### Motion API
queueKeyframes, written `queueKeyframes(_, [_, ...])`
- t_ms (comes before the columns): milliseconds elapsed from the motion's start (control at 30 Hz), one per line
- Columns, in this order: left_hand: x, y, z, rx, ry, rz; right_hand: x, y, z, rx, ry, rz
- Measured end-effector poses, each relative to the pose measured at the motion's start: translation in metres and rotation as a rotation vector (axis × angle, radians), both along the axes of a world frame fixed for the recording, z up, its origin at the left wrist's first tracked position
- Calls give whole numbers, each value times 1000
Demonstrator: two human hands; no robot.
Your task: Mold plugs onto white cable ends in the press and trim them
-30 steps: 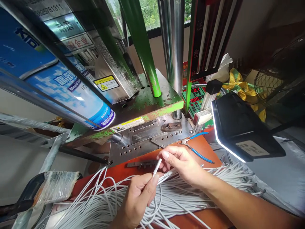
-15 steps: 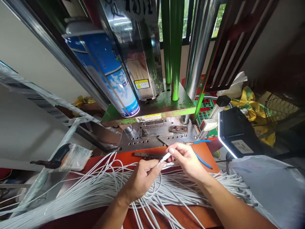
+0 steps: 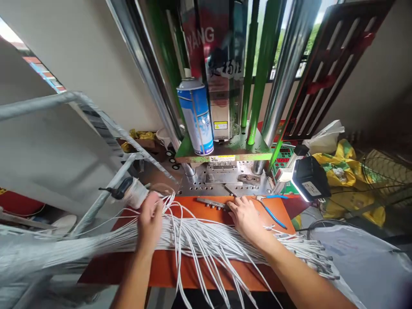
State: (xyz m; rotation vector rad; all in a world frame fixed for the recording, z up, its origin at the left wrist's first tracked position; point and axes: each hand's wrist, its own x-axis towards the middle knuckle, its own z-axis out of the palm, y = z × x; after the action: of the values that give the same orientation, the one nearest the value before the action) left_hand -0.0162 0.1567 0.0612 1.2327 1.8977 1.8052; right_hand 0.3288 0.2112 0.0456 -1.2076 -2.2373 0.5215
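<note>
Over the left part of the white cable bundle (image 3: 199, 234), my left hand (image 3: 151, 219) is smeared by motion. Its fingers are bent beside raised cable loops; whether they grip a cable cannot be told. My right hand (image 3: 246, 219) lies low over the orange tabletop (image 3: 189, 206), fingers bent round the right end of a narrow metal bar with small pegs along its side (image 3: 209, 203). Just beyond those fingers a thin dark tool (image 3: 229, 189) rests at the press bed's edge. Blue-handled pliers (image 3: 272, 213) lie spread right of the hand.
A press with a metal bed (image 3: 215, 178) and green plate (image 3: 241, 151) stands ahead. A blue spray can (image 3: 196, 118) is on the plate. To the right are a lit lamp (image 3: 310, 178) and a control panel (image 3: 283, 154). A wrapped frame (image 3: 106, 206) stands left.
My hands have separated; earlier both held a white cable end together. The left has moved left, the right down to the metal bar. The view has shifted, so the press looks farther away.
</note>
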Motion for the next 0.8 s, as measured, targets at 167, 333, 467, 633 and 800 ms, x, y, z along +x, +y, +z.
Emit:
queueKeyframes(167, [55,-66,-29,-117,349,-188,-5,-1,-10,64,-167,9])
queueKeyframes(333, [58,-112,-39,-32,543,-102,8,-2,-14,96,-165,-5])
queueKeyframes(467, [53,-145,-61,14,591,-23,25,6,-7,125,-89,-40])
queueKeyframes(633, [53,-155,-85,98,690,-11,32,49,12,193,40,-135])
queueKeyframes(800, [54,-147,-87,114,768,-5,14,112,28,243,99,-239])
